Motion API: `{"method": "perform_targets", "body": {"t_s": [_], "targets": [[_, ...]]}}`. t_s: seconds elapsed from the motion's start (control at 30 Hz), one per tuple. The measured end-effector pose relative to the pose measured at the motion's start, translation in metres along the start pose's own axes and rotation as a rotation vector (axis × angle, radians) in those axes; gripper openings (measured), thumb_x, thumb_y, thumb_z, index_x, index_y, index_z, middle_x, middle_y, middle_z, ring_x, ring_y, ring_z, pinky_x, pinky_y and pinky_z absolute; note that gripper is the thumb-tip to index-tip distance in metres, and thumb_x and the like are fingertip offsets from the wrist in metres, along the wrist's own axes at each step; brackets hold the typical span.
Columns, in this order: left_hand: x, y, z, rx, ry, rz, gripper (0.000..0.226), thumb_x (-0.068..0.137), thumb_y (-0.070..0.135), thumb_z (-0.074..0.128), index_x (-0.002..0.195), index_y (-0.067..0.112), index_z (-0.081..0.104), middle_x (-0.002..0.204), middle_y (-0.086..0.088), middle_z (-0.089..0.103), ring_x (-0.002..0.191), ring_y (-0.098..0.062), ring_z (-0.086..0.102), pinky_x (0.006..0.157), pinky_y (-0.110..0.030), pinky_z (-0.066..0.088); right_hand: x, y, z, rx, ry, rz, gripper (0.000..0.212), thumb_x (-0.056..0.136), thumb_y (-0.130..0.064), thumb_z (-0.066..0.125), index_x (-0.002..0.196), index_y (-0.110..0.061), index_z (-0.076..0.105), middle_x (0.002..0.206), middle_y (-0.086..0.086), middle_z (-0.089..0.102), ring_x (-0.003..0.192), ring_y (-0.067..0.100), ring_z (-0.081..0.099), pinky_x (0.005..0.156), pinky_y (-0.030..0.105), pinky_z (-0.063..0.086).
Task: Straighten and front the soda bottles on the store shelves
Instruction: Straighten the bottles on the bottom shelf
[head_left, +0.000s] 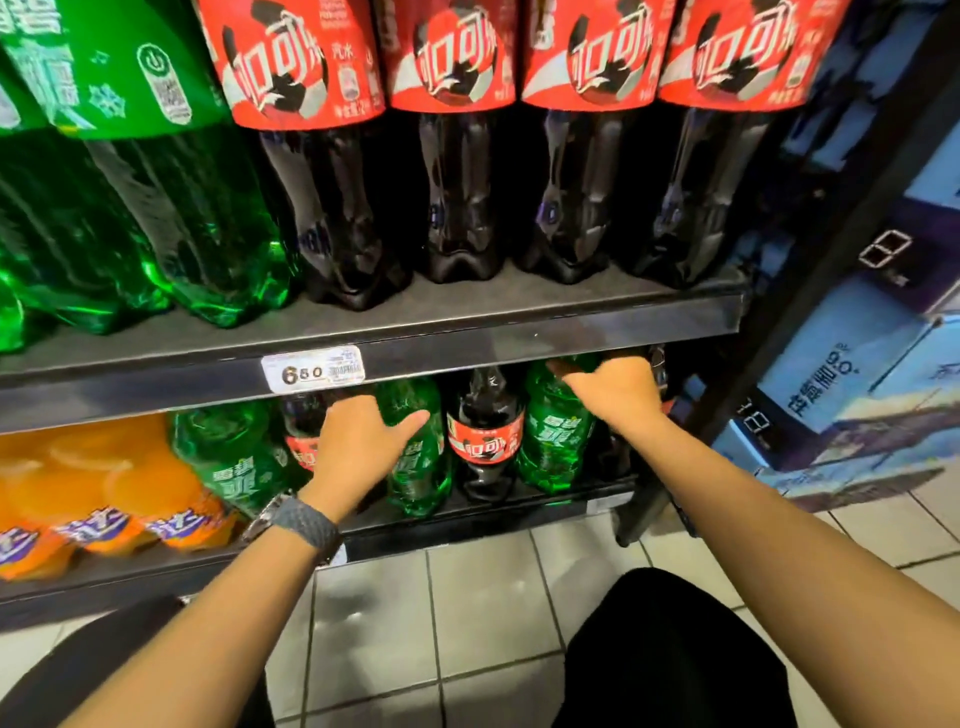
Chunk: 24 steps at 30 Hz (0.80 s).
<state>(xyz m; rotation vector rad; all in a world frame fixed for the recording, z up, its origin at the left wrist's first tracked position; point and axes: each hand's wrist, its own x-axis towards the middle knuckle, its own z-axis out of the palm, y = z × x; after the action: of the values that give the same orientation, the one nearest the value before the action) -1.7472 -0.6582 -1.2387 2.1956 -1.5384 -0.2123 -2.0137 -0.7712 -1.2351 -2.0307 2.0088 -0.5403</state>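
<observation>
On the bottom shelf (519, 512), small green soda bottles and cola bottles stand mixed together. My left hand (358, 447) grips a green bottle (421, 467). Its thumb lies across the bottle's front, and its fingers reach in between that bottle and a cola bottle (298, 431), out of sight. My right hand (621, 389) grips another green bottle (553, 436) near its top, thumb over the front, fingers hidden under the shelf above. A cola bottle (485, 431) stands upright between the two green ones, label facing out. A dark bottle (657, 364) shows just right of my right hand.
Orange soda bottles (104, 493) fill the bottom shelf's left. The upper shelf (467, 332) carries large green bottles (156, 208), large cola bottles (457, 182) and a price tag (311, 371). Blue cartons (857, 374) are stacked at right. My knees are over the tiled floor (467, 623).
</observation>
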Motion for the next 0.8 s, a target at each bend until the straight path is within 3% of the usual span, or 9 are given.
{"method": "perform_targets", "body": {"t_s": [0.07, 0.13, 0.2, 0.27, 0.33, 0.43, 0.67, 0.73, 0.8], "targets": [[0.003, 0.005, 0.005, 0.041, -0.019, 0.004, 0.065, 0.078, 0.060, 0.067, 0.047, 0.012, 0.034, 0.046, -0.007, 0.043, 0.055, -0.030, 0.051, 0.052, -0.034, 0.032, -0.001, -0.006, 0.006, -0.028, 0.008, 0.022, 0.071, 0.075, -0.073, 0.055, 0.074, -0.004, 0.071, 0.078, 0.014, 0.069, 0.090, 0.032, 0.064, 0.085, 0.032, 0.044], [0.003, 0.005, 0.008, 0.074, 0.004, 0.002, 0.067, 0.077, 0.059, 0.068, 0.045, 0.013, 0.031, 0.042, -0.006, 0.039, 0.047, -0.026, 0.044, 0.049, -0.033, 0.029, -0.003, -0.009, 0.010, -0.057, -0.004, 0.050, 0.066, 0.075, -0.071, 0.058, 0.053, -0.009, 0.060, 0.057, 0.006, 0.059, 0.082, 0.030, 0.063, 0.086, 0.033, 0.042], [0.003, 0.002, 0.010, 0.060, 0.030, -0.006, 0.069, 0.075, 0.058, 0.070, 0.044, 0.013, 0.029, 0.040, -0.001, 0.032, 0.042, -0.020, 0.036, 0.045, -0.032, 0.022, -0.004, -0.008, 0.011, -0.033, -0.008, 0.088, 0.065, 0.074, -0.067, 0.063, 0.046, -0.009, 0.052, 0.049, 0.003, 0.051, 0.077, 0.028, 0.062, 0.084, 0.034, 0.045], [0.003, 0.000, 0.012, 0.065, 0.046, -0.004, 0.069, 0.075, 0.059, 0.070, 0.045, 0.013, 0.029, 0.041, -0.001, 0.032, 0.041, -0.018, 0.034, 0.043, -0.031, 0.019, -0.005, -0.005, 0.009, 0.014, 0.015, 0.120, 0.065, 0.070, -0.065, 0.069, 0.046, -0.007, 0.051, 0.048, 0.003, 0.050, 0.066, 0.025, 0.061, 0.064, 0.031, 0.047], [0.003, 0.000, 0.014, 0.072, 0.058, 0.005, 0.068, 0.075, 0.059, 0.070, 0.045, 0.012, 0.030, 0.041, -0.001, 0.033, 0.041, -0.018, 0.034, 0.043, -0.031, 0.018, -0.006, -0.002, 0.005, 0.043, 0.035, 0.122, 0.068, 0.068, -0.064, 0.072, 0.042, -0.008, 0.044, 0.042, 0.001, 0.043, 0.047, 0.016, 0.050, 0.042, 0.027, 0.031], [0.002, -0.001, 0.016, 0.068, 0.079, 0.006, 0.068, 0.075, 0.060, 0.069, 0.045, 0.013, 0.030, 0.041, -0.001, 0.032, 0.040, -0.018, 0.034, 0.042, -0.030, 0.018, -0.006, 0.001, 0.004, 0.058, 0.020, 0.110, 0.068, 0.069, -0.062, 0.072, 0.043, -0.010, 0.037, 0.041, -0.001, 0.038, 0.039, 0.012, 0.039, 0.037, 0.026, 0.021], [-0.001, -0.003, 0.008, -0.010, 0.050, -0.019, 0.066, 0.075, 0.060, 0.069, 0.049, 0.013, 0.032, 0.044, -0.002, 0.036, 0.044, -0.020, 0.038, 0.043, -0.031, 0.022, -0.008, 0.004, 0.007, 0.093, 0.038, 0.072, 0.063, 0.072, -0.054, 0.074, 0.049, -0.009, 0.037, 0.047, 0.002, 0.040, 0.044, 0.016, 0.042, 0.044, 0.030, 0.025], [-0.005, -0.009, 0.003, -0.157, 0.046, -0.065, 0.059, 0.078, 0.056, 0.069, 0.057, 0.011, 0.038, 0.054, -0.004, 0.043, 0.053, -0.023, 0.044, 0.050, -0.032, 0.030, -0.010, 0.007, 0.007, 0.105, 0.049, 0.076, 0.060, 0.073, -0.054, 0.074, 0.056, -0.005, 0.044, 0.055, 0.005, 0.047, 0.055, 0.023, 0.050, 0.053, 0.030, 0.032], [-0.010, -0.021, -0.006, -0.217, 0.063, -0.037, 0.045, 0.083, 0.048, 0.068, 0.074, 0.008, 0.051, 0.071, -0.005, 0.054, 0.069, -0.023, 0.051, 0.061, -0.032, 0.037, -0.021, 0.011, 0.013, 0.175, 0.162, 0.032, 0.052, 0.076, -0.050, 0.073, 0.074, -0.004, 0.048, 0.074, 0.006, 0.048, 0.071, 0.022, 0.047, 0.063, 0.029, 0.033]]}}
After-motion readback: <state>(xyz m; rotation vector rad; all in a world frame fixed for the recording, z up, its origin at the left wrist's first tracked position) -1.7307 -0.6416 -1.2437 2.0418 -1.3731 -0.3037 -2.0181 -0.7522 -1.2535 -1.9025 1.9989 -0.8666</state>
